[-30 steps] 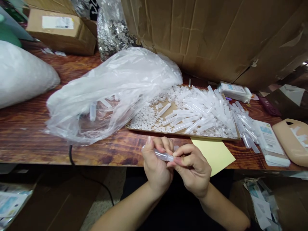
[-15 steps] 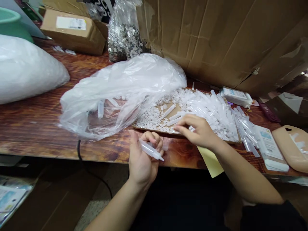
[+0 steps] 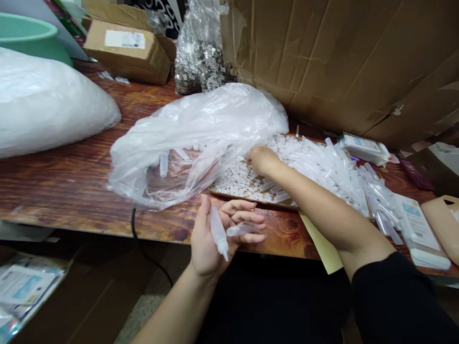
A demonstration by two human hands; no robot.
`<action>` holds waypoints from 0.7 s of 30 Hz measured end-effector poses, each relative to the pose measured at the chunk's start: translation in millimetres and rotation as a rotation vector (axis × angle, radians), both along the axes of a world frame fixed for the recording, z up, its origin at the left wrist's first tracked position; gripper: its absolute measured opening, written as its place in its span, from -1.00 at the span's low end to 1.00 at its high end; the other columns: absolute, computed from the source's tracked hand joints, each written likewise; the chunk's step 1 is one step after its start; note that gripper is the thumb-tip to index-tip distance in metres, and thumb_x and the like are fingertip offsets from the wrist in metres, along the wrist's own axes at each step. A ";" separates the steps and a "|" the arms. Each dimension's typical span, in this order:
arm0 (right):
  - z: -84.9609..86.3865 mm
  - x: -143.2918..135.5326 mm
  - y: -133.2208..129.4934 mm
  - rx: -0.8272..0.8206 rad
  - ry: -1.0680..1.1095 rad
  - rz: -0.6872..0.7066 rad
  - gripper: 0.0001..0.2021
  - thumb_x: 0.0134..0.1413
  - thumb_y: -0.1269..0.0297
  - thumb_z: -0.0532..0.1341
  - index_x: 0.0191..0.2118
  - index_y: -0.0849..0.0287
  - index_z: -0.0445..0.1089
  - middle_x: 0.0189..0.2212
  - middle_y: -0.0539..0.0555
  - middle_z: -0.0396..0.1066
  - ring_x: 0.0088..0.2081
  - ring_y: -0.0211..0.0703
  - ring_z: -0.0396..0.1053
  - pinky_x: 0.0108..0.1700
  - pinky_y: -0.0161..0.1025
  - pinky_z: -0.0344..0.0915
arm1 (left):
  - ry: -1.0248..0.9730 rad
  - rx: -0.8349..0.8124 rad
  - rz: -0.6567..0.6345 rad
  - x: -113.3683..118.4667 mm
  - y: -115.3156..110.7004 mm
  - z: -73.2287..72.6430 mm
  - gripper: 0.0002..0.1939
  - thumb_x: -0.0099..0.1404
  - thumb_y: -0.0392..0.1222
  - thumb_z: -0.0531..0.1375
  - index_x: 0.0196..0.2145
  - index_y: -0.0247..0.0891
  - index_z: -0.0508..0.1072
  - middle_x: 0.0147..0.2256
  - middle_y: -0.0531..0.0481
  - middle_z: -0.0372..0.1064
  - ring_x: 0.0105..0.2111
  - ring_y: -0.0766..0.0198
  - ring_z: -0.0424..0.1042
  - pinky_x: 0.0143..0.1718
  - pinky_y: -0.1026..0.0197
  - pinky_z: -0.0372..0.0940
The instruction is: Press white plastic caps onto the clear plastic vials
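My left hand is turned palm up above the table's front edge, its fingers loosely stretched. Across the palm lies a translucent white plastic tube with a stepped, narrow nozzle tip pointing down. A second translucent tube rests on the fingers. My right hand reaches into a shallow cardboard tray, fingers curled together over small white plastic pieces; whatever is between the fingertips is hidden. To the right in the tray sits a heap of translucent tubes.
A clear plastic bag overlaps the tray's left side. Loose tubes and packs of printed cards lie at right. Behind stand a large carton and a bag of metal pieces. A stuffed white bag is at left.
My right hand has moved left and farther into the tray, onto the small pieces. My left hand has opened its fingers, showing the second tube. The view has shifted slightly.
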State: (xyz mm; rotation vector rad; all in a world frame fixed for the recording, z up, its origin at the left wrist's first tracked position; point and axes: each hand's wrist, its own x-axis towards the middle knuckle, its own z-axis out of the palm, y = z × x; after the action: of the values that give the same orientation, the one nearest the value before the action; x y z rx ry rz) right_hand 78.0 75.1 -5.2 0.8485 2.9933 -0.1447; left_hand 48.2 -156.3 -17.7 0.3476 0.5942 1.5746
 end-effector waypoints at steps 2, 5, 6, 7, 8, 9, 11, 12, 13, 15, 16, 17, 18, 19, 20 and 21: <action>0.9 2.8 0.1 0.014 0.016 -0.001 -0.71 0.10 0.58 0.15 -0.18 0.27 0.59 -0.12 0.26 0.56 -0.02 0.11 0.45 0.00 -0.13 0.29 | 0.036 -0.030 -0.012 0.3 -0.8 2.1 -0.29 0.30 0.37 0.14 -0.15 -0.44 0.64 -0.19 -0.37 0.62 -0.15 -0.08 0.61 -0.22 -0.01 0.57; 6.7 11.5 -3.5 0.039 0.082 0.004 -0.73 0.18 0.52 0.14 -0.09 0.23 0.52 -0.09 0.19 0.55 0.00 0.04 0.41 0.04 -0.15 0.26 | 0.084 -0.085 -0.005 3.4 1.7 1.8 -0.26 0.37 0.35 0.04 -0.09 -0.44 0.63 -0.03 -0.41 0.57 0.08 -0.16 0.50 -0.14 0.01 0.55; 8.9 15.6 -5.4 0.046 0.107 0.007 -0.73 0.21 0.49 0.13 -0.05 0.22 0.49 -0.09 0.17 0.54 -0.01 0.01 0.40 0.04 -0.16 0.26 | 0.091 -0.094 -0.007 4.7 3.1 0.4 -0.27 0.39 0.33 0.03 -0.08 -0.44 0.63 0.01 -0.40 0.55 0.14 -0.17 0.45 -0.13 0.01 0.55; 10.8 20.3 -7.2 0.048 0.131 0.015 -0.73 0.24 0.47 0.13 -0.01 0.23 0.46 -0.10 0.16 0.53 -0.02 -0.01 0.39 0.03 -0.18 0.26 | 0.096 -0.097 -0.012 5.9 4.7 -1.7 -0.28 0.39 0.32 0.03 -0.06 -0.43 0.63 0.03 -0.40 0.53 0.18 -0.19 0.40 -0.11 0.01 0.54; 12.1 25.2 -8.8 0.043 0.153 0.032 -0.74 0.24 0.46 0.13 0.00 0.23 0.44 -0.12 0.15 0.52 -0.05 -0.04 0.39 0.01 -0.20 0.26 | 0.099 -0.094 -0.017 7.1 6.4 -4.3 -0.30 0.40 0.31 0.03 -0.05 -0.42 0.62 0.06 -0.40 0.52 0.22 -0.20 0.36 -0.10 0.00 0.53; 12.5 30.2 -9.8 0.031 0.177 0.053 -0.75 0.24 0.46 0.13 -0.01 0.23 0.43 -0.14 0.15 0.51 -0.08 -0.05 0.39 -0.01 -0.21 0.27 | 0.102 -0.088 -0.024 8.3 8.0 -7.1 -0.31 0.39 0.29 0.05 -0.04 -0.42 0.62 0.07 -0.39 0.51 0.24 -0.20 0.33 -0.07 0.00 0.52; 11.0 38.9 -9.8 -0.005 0.214 0.089 -0.79 0.20 0.49 0.14 -0.10 0.23 0.44 -0.17 0.15 0.48 -0.12 -0.06 0.38 -0.03 -0.20 0.27 | 0.109 -0.071 -0.040 10.5 11.1 -12.8 -0.34 0.38 0.27 0.08 -0.03 -0.40 0.62 0.10 -0.38 0.49 0.25 -0.19 0.32 -0.01 0.00 0.49; 9.4 42.2 -8.9 -0.023 0.226 0.095 -0.80 0.18 0.52 0.14 -0.14 0.22 0.46 -0.17 0.15 0.47 -0.12 -0.06 0.38 -0.03 -0.20 0.27 | 0.113 -0.061 -0.049 11.4 12.4 -15.5 -0.35 0.37 0.27 0.10 -0.02 -0.40 0.62 0.09 -0.38 0.50 0.23 -0.17 0.34 0.02 0.01 0.47; 7.8 44.6 -7.5 -0.037 0.232 0.090 -0.80 0.16 0.53 0.14 -0.17 0.21 0.46 -0.16 0.15 0.46 -0.12 -0.06 0.39 -0.03 -0.19 0.27 | 0.117 -0.051 -0.058 12.2 13.6 -17.8 -0.35 0.36 0.28 0.11 -0.01 -0.39 0.61 0.08 -0.37 0.51 0.20 -0.15 0.38 0.04 0.01 0.46; 5.3 46.4 -4.2 -0.051 0.230 0.062 -0.79 0.16 0.54 0.14 -0.18 0.20 0.48 -0.12 0.15 0.45 -0.10 -0.08 0.40 -0.03 -0.21 0.27 | 0.128 -0.040 -0.073 13.2 15.5 -22.0 -0.34 0.32 0.30 0.15 -0.02 -0.38 0.61 0.00 -0.36 0.56 0.10 -0.09 0.47 0.04 0.03 0.46; 5.0 45.7 -2.8 -0.056 0.225 0.051 -0.78 0.17 0.53 0.14 -0.17 0.20 0.49 -0.12 0.14 0.46 -0.09 -0.10 0.40 -0.02 -0.23 0.27 | 0.134 -0.040 -0.075 13.5 16.3 -23.8 -0.34 0.31 0.31 0.17 -0.03 -0.39 0.62 -0.07 -0.34 0.58 0.02 -0.06 0.51 0.01 0.03 0.47; 5.3 44.2 -1.6 -0.061 0.218 0.044 -0.78 0.19 0.52 0.14 -0.16 0.20 0.50 -0.12 0.13 0.47 -0.09 -0.12 0.41 -0.02 -0.24 0.27 | 0.141 -0.046 -0.075 13.8 17.1 -25.5 -0.34 0.29 0.31 0.19 -0.06 -0.39 0.62 -0.14 -0.32 0.60 -0.07 -0.02 0.55 -0.03 0.04 0.49; 6.2 41.9 -0.7 -0.066 0.206 0.039 -0.78 0.20 0.50 0.14 -0.15 0.20 0.51 -0.12 0.12 0.48 -0.09 -0.13 0.42 -0.01 -0.26 0.27 | 0.150 -0.054 -0.071 14.1 17.9 -27.0 -0.34 0.27 0.32 0.21 -0.09 -0.39 0.62 -0.22 -0.29 0.60 -0.16 0.03 0.56 -0.09 0.05 0.51; 7.4 38.9 -0.1 -0.071 0.188 0.033 -0.78 0.21 0.49 0.15 -0.14 0.20 0.53 -0.13 0.12 0.50 -0.09 -0.14 0.43 -0.01 -0.27 0.27 | 0.160 -0.064 -0.064 14.6 18.8 -28.2 -0.34 0.25 0.33 0.22 -0.12 -0.40 0.63 -0.29 -0.25 0.59 -0.24 0.07 0.56 -0.14 0.06 0.52; 8.8 35.5 0.2 -0.075 0.163 0.024 -0.79 0.21 0.48 0.16 -0.15 0.20 0.54 -0.14 0.12 0.51 -0.10 -0.13 0.43 -0.02 -0.27 0.27 | 0.170 -0.075 -0.055 15.1 19.9 -29.3 -0.34 0.23 0.35 0.23 -0.15 -0.39 0.63 -0.36 -0.21 0.57 -0.31 0.10 0.54 -0.19 0.06 0.52; 10.2 31.9 0.2 -0.078 0.132 0.011 -0.80 0.20 0.47 0.18 -0.16 0.19 0.55 -0.14 0.13 0.53 -0.10 -0.11 0.44 -0.03 -0.27 0.27 | 0.180 -0.086 -0.048 15.8 21.2 -30.0 -0.33 0.21 0.36 0.24 -0.18 -0.39 0.62 -0.41 -0.17 0.54 -0.36 0.13 0.53 -0.22 0.06 0.53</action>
State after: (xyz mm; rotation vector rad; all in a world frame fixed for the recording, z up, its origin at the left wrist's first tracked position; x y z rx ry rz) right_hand 110.0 75.3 5.0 0.8466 3.0889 -0.3278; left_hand 64.1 -135.1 -47.7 0.4388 0.7850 1.4763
